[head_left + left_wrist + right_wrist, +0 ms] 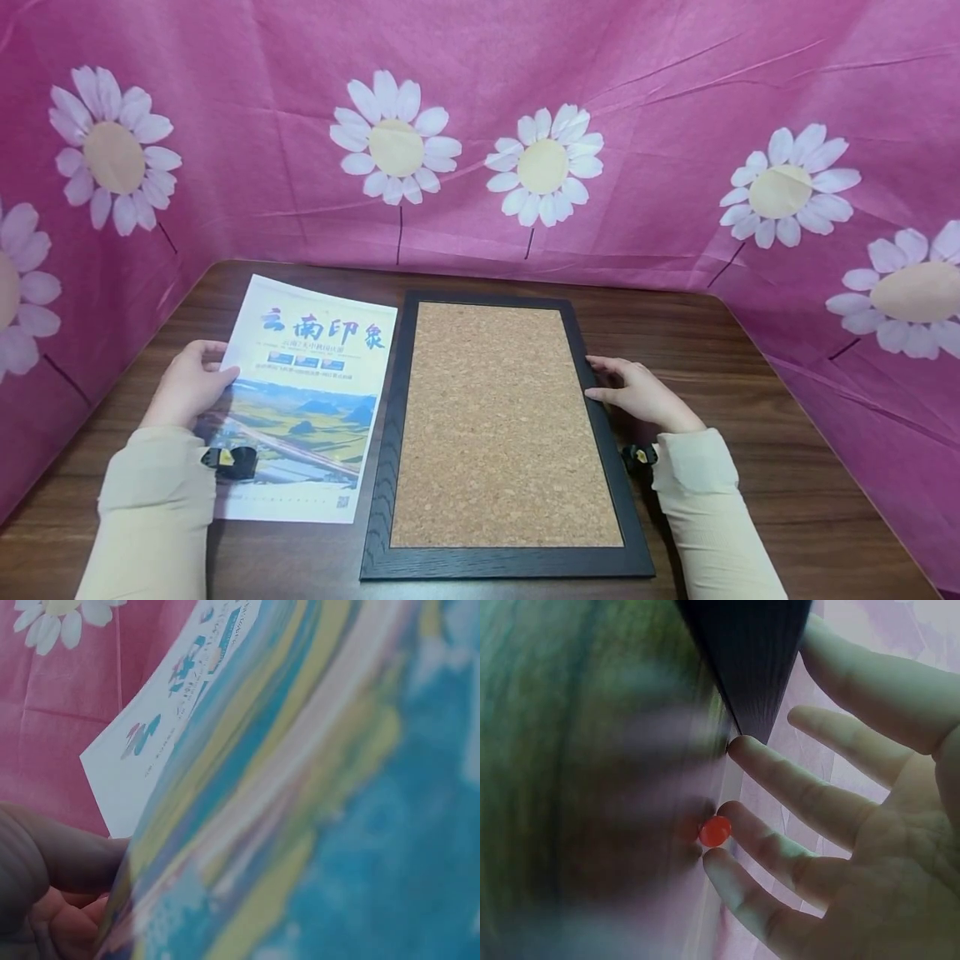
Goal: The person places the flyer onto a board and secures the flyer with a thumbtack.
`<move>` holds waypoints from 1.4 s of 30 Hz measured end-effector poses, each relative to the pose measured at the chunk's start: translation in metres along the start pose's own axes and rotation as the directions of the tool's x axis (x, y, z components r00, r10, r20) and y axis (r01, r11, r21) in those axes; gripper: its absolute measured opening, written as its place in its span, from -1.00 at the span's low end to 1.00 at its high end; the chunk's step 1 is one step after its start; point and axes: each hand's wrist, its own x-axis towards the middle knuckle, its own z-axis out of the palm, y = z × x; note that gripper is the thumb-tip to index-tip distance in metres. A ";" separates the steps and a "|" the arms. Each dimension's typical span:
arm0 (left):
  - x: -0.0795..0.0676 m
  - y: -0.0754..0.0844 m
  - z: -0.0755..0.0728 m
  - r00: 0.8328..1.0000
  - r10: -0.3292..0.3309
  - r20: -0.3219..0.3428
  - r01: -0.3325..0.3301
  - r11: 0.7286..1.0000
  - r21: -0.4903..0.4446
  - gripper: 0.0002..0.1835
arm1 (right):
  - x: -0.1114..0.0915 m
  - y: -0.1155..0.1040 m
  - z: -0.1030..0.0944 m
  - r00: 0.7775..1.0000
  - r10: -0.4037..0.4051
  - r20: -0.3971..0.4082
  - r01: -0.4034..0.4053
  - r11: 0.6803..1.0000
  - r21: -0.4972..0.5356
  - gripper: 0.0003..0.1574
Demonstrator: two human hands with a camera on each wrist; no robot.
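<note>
My left hand [189, 383] pinches the left edge of a printed poster [311, 429], thumb on the front face and fingers behind. It carries large Chinese lettering above a landscape picture. The left wrist view shows the poster bending away from the thumb. To its right lies a cork board [502, 425] in a black wooden frame [386, 467]. My right hand [637, 392] touches the frame's right edge with its fingertips. Its fingers are spread and nearly straight in the right wrist view, where a small red round piece [715, 831] shows by the fingertips.
Both items lie on a dark wood-grain table [750, 467]. A pink cloth [637, 67] with white daisies rises behind and along both sides. Small black devices [231, 461] are worn at the wrists.
</note>
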 end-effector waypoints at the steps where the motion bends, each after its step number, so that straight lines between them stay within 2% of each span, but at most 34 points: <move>1: 0.000 0.000 0.000 1.000 -0.003 -0.003 0.003 1.000 -0.007 -0.37 | 0.000 0.000 0.000 1.000 0.003 0.001 -0.003 1.000 -0.004 -0.25; 5: -0.001 0.000 0.000 1.000 -0.018 0.014 0.018 1.000 -0.024 -0.36 | 0.000 0.000 0.000 1.000 0.011 0.009 -0.011 1.000 -0.018 -0.25; 9: -0.001 0.000 0.002 0.997 -0.017 0.070 0.020 0.999 -0.037 -0.33 | -0.001 0.001 0.000 1.000 0.019 0.018 -0.018 0.999 -0.029 -0.26; 13: -0.001 0.004 0.004 0.995 -0.010 0.099 0.017 0.998 -0.066 -0.31 | 0.000 0.002 0.000 1.000 0.023 0.021 -0.023 0.999 -0.024 -0.26; 18: -0.002 0.018 0.011 0.993 0.017 0.118 -0.006 0.996 -0.091 -0.31 | 0.000 0.004 0.000 1.000 0.017 0.014 -0.016 1.000 -0.015 -0.27; 23: -0.002 0.036 0.026 0.986 0.058 0.157 -0.039 0.992 -0.120 -0.34 | 0.000 0.004 0.001 1.000 0.013 0.011 -0.013 1.000 -0.008 -0.28; 32: -0.001 0.068 0.050 0.972 0.146 0.183 -0.141 0.989 -0.040 -0.45 | -0.001 0.000 0.000 1.000 0.011 0.004 -0.011 1.000 -0.002 -0.29; 39: -0.001 0.077 0.060 0.972 0.129 0.197 -0.125 0.992 -0.032 -0.46 | -0.001 0.001 0.000 1.000 0.005 0.008 -0.005 1.000 0.000 -0.29; 42: -0.001 0.078 0.063 0.970 0.141 0.200 -0.140 0.990 -0.016 -0.48 | -0.001 0.001 0.000 1.000 0.003 0.008 -0.003 1.000 0.005 -0.29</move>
